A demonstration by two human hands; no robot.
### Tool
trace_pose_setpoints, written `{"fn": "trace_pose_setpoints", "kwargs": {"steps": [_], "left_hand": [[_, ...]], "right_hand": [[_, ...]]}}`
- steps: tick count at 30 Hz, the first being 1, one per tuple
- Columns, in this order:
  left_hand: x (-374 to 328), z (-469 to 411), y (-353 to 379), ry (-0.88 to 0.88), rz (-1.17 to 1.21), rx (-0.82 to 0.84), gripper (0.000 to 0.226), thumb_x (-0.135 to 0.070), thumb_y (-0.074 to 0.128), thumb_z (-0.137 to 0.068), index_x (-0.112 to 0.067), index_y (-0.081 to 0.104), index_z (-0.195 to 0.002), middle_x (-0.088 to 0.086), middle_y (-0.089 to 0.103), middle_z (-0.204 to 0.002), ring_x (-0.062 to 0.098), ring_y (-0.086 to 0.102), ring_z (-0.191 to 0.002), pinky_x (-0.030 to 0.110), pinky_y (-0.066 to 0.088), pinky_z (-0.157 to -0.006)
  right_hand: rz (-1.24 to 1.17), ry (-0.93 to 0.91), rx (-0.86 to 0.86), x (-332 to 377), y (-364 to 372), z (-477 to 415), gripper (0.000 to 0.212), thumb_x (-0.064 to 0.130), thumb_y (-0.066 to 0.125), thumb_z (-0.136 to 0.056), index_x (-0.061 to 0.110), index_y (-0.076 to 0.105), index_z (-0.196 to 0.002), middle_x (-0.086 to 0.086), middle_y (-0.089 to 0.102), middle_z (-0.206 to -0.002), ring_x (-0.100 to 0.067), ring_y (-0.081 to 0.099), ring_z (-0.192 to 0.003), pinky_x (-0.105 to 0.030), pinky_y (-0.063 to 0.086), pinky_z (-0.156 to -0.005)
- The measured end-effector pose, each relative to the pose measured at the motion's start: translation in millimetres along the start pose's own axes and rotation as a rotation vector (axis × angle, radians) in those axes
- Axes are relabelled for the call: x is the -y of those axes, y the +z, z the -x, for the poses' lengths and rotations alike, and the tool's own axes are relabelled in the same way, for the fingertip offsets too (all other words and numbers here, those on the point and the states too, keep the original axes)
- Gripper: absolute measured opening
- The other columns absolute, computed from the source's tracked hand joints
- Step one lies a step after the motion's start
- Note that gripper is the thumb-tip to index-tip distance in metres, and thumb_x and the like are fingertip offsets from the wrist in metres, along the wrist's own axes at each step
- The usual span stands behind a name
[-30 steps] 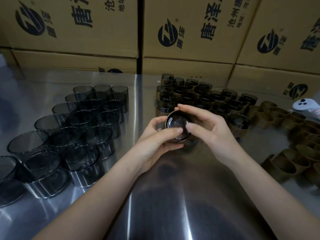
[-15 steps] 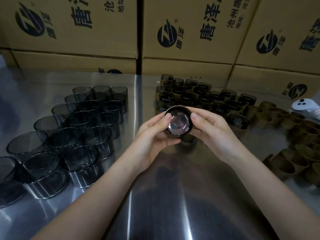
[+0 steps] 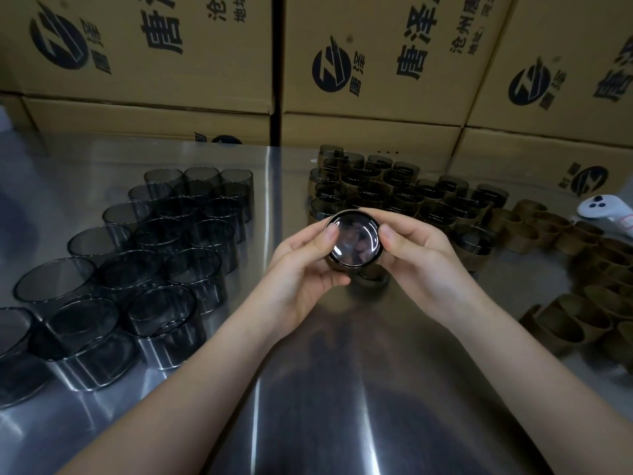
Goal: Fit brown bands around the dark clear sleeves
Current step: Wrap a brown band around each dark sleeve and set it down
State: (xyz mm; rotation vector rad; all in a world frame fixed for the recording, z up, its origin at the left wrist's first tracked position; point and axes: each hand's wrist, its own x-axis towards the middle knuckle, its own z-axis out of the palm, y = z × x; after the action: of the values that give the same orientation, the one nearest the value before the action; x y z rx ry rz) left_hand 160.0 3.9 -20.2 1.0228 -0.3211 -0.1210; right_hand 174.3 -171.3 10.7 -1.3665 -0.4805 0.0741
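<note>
Both my hands hold one dark clear sleeve (image 3: pixel 353 240) above the middle of the steel table, its open end tilted toward me. My left hand (image 3: pixel 308 265) grips its left side with the thumb on the rim. My right hand (image 3: pixel 421 258) grips the right side. A brown band shows only as a thin edge under the sleeve, mostly hidden by my fingers. Several bare dark sleeves (image 3: pixel 144 255) stand in rows at the left. Several banded sleeves (image 3: pixel 394 193) stand behind my hands. Loose brown bands (image 3: pixel 582 269) lie at the right.
Stacked cardboard boxes (image 3: pixel 370 63) line the far edge of the steel table (image 3: pixel 325 389). A white handheld controller (image 3: pixel 603 209) lies at the far right beside the bands.
The sleeve in my hands has risen a little and tipped its opening more toward me. My thumbs have shifted onto its rim.
</note>
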Motion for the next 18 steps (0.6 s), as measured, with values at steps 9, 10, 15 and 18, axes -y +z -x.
{"fn": "trace_pose_setpoints", "kwargs": {"steps": [9,10,15,18], "left_hand": [[2.7,-1.9,2.3,0.017,0.048,0.070,0.047,-0.051,0.081,-0.071,-0.022,0.076,-0.108,0.000,0.073,-0.100,0.008,0.066,-0.080,0.019,0.049,-0.059],[3.0,-2.2,2.2,0.014,0.054,0.067,0.049,-0.051,0.082,-0.070,-0.022,0.076,-0.108,0.000,0.073,-0.100,0.008,0.066,-0.080,0.020,0.048,-0.059],[0.0,-0.6,1.1,0.007,0.030,0.051,0.057,-0.053,0.082,-0.069,-0.016,0.074,-0.111,0.005,0.070,-0.103,0.013,0.063,-0.085,0.023,0.044,-0.063],[-1.3,1.0,3.8,0.001,-0.036,-0.005,0.058,-0.044,0.071,-0.082,-0.005,0.063,-0.125,0.015,0.065,-0.110,0.020,0.059,-0.089,0.027,0.042,-0.064]], "right_hand": [[-0.082,-0.002,0.013,3.5,-1.4,-0.3,0.037,0.015,0.059,-0.085,0.007,0.063,-0.120,-0.010,0.071,-0.114,-0.021,0.065,-0.106,-0.029,0.054,-0.086],[-0.091,-0.003,0.013,3.7,-0.9,0.2,0.036,0.016,0.059,-0.085,0.007,0.063,-0.120,-0.009,0.071,-0.114,-0.020,0.065,-0.106,-0.028,0.054,-0.086],[-0.123,0.075,-0.024,2.3,6.2,1.6,0.037,0.028,0.055,-0.093,0.010,0.061,-0.125,-0.011,0.067,-0.121,-0.025,0.064,-0.111,-0.038,0.053,-0.092],[-0.150,0.164,-0.118,2.2,12.4,1.9,0.047,0.041,0.047,-0.094,0.011,0.059,-0.128,-0.015,0.064,-0.126,-0.030,0.061,-0.119,-0.045,0.051,-0.098]]}}
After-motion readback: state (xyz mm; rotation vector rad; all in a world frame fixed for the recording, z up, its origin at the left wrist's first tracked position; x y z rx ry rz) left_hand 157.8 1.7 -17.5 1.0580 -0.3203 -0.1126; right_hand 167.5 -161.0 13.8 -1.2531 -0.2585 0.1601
